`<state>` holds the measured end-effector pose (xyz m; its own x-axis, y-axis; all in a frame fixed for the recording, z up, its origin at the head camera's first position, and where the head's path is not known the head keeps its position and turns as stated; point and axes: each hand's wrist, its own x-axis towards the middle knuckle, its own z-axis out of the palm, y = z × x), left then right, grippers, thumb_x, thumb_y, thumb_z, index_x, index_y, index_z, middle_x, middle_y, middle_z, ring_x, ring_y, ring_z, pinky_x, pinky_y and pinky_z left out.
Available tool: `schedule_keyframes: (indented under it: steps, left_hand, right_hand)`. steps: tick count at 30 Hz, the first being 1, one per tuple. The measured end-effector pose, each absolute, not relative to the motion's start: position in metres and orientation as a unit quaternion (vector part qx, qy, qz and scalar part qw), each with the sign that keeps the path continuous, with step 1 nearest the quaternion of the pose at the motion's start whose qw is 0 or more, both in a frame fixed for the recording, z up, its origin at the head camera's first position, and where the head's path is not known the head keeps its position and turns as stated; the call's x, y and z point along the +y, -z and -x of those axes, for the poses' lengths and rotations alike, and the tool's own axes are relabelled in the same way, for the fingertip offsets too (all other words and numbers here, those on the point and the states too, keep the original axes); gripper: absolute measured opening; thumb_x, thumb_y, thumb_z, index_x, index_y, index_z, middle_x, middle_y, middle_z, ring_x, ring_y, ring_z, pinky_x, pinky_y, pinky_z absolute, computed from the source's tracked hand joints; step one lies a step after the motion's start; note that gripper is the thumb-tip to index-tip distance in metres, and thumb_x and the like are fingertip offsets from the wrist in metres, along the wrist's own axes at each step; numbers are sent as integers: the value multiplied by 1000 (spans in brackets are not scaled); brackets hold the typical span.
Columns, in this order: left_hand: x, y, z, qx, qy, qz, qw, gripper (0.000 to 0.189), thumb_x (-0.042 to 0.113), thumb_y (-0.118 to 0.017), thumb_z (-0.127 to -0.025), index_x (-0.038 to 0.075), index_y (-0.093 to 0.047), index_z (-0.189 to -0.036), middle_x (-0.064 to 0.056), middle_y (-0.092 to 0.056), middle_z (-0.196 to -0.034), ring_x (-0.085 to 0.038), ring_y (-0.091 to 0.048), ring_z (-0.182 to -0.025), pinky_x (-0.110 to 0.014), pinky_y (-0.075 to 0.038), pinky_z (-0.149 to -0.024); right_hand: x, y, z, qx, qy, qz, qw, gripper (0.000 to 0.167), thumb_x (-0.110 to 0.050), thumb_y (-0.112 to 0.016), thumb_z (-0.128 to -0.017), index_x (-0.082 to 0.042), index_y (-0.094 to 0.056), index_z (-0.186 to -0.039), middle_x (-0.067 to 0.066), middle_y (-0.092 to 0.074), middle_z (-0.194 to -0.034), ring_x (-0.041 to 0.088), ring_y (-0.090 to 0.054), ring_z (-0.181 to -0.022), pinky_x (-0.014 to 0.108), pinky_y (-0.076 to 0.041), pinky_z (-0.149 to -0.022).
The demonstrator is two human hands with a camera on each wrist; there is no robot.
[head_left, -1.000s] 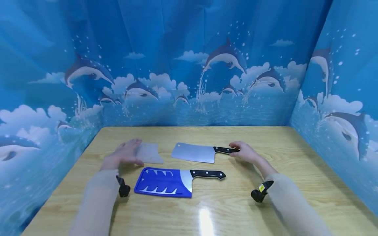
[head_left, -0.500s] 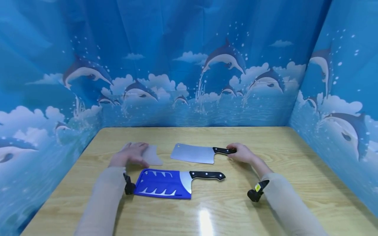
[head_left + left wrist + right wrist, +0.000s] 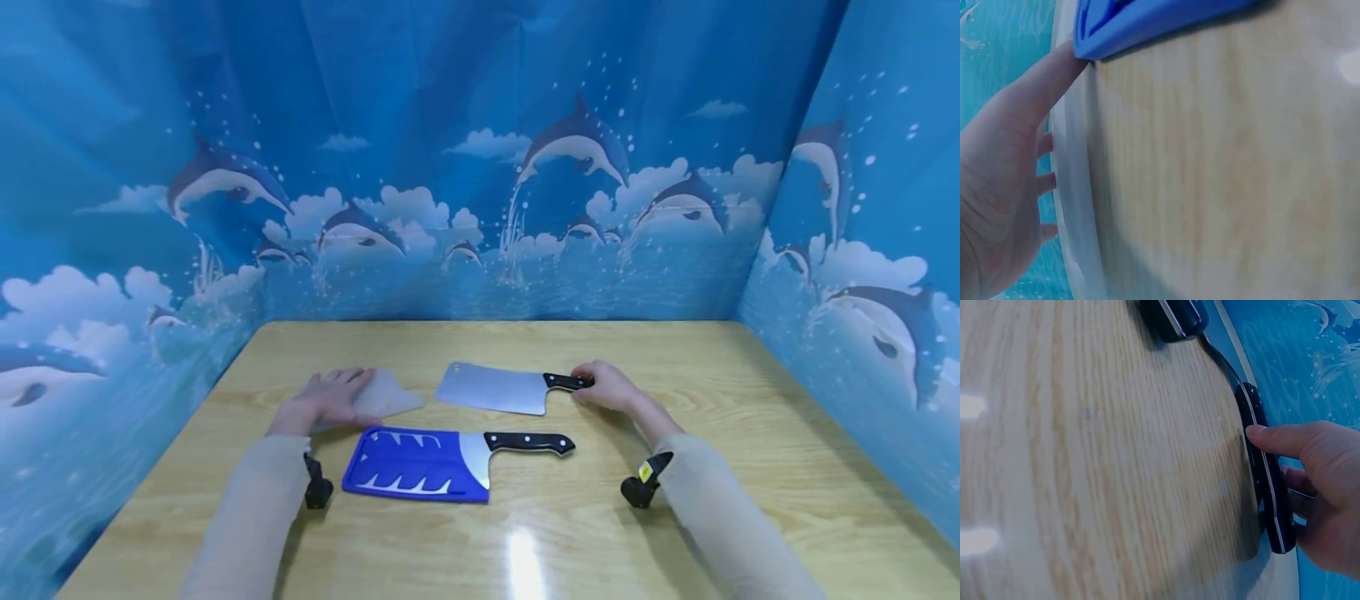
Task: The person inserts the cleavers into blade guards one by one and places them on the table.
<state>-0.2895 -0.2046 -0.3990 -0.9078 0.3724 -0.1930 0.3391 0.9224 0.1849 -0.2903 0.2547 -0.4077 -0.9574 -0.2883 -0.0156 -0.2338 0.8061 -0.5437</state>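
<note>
My left hand [image 3: 326,402] holds a flat white blade cover [image 3: 392,395], thumb at its near edge and fingers over the far one; the hand hides its left part. My right hand [image 3: 611,387] grips the black handle [image 3: 1266,481] of a bare cleaver [image 3: 491,387], thumb on its near side. The cleaver's blade points left toward the white cover, a gap between them. Nearer the body lies a second cleaver [image 3: 474,458], handle to the right, most of its blade inside a blue blade cover [image 3: 408,467]. My left thumb reaches the blue cover's corner in the left wrist view.
A wooden table [image 3: 570,542] carries everything. A blue curtain [image 3: 450,100] printed with dolphins rises right behind the table's far edge and along its sides. A bright light reflection shows on the near tabletop.
The white cover has turned, its free end now pointing more to the right and nearer. My right hand has shifted left along the handle and closed on it. The sheathed cleaver stays put.
</note>
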Motion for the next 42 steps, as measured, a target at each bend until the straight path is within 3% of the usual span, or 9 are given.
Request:
schedule_keyframes:
  steps: [7, 14, 23, 34, 42]
  left_hand:
    - [-206, 402, 292, 974, -86, -195, 77, 107, 69, -59, -71, -3, -26, -144, -27, -30, -143, -46, -26, -129, -61, -21, -102]
    - [-212, 405, 295, 973, -116, -195, 48, 106, 59, -70, -67, -9, -32, -138, -29, -39, -135, -44, -37, -123, -55, -31, -100]
    - [-219, 404, 288, 980, -146, -136, 18, 109, 51, -77, -64, -11, -27, -139, -33, -33, -135, -48, -34, -120, -58, -33, -96]
    - [-227, 395, 279, 980, -142, -124, -65, 114, 42, -80, -62, -19, -18, -137, -40, -27, -131, -52, -32, -116, -60, -30, -97]
    - [-220, 387, 271, 975, -143, -134, -105, 109, 39, -82, -58, -16, -27, -135, -37, -33, -127, -49, -37, -111, -60, -32, -94]
  right_hand:
    - [246, 405, 293, 953, 247, 167, 45, 41, -12, -69, -80, 6, -59, -116, 20, -60, -106, 33, -54, -99, 48, -41, -90]
    - [234, 407, 294, 957, 235, 165, 41, 39, -13, -69, -81, 4, -60, -115, 18, -60, -104, 33, -54, -99, 46, -41, -89]
    - [241, 412, 287, 961, 193, 196, -5, 30, -12, -67, -82, 4, -63, -107, 14, -58, -97, 30, -55, -92, 45, -44, -84]
    - [248, 399, 277, 962, 206, 179, 29, 33, -7, -67, -73, 0, -61, -105, 11, -62, -96, 23, -55, -84, 43, -46, -79]
    - [258, 404, 272, 964, 191, 184, 11, 33, -14, -65, -80, -2, -59, -110, 13, -64, -98, 27, -60, -88, 44, -48, -79]
